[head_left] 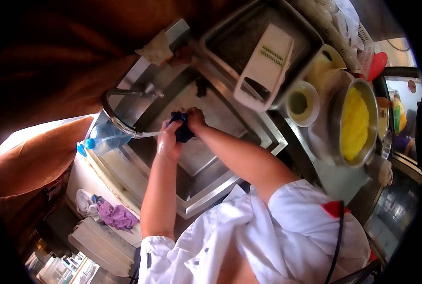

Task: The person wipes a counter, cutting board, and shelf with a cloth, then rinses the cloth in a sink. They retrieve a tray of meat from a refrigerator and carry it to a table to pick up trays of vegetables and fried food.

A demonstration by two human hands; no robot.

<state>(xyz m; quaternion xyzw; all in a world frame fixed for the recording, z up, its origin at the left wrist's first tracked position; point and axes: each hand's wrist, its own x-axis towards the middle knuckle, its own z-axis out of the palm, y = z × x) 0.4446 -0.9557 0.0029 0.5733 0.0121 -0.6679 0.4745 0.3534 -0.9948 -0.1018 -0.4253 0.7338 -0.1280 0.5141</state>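
Over the steel sink point(199, 163), both hands grip a crumpled dark blue cloth point(185, 132). My left hand point(171, 142) is closed on its left side, with the thumb lying across it. At the upper right of the cloth, my right hand point(196, 119) is wrapped round a part of it. A curved faucet point(114, 111) stands on the left, and a stream of water point(150, 134) runs from its spout onto my left hand. A small dark scrap point(201, 87) lies near the sink's far end.
A white mandoline slicer point(268, 66) rests on a deep metal pan point(220, 35) beyond the sink. To the right stand a small bowl point(310, 106) and a steel bowl of yellow food point(355, 125). Left are a blue-capped bottle point(109, 139) and a purple cloth point(116, 215).
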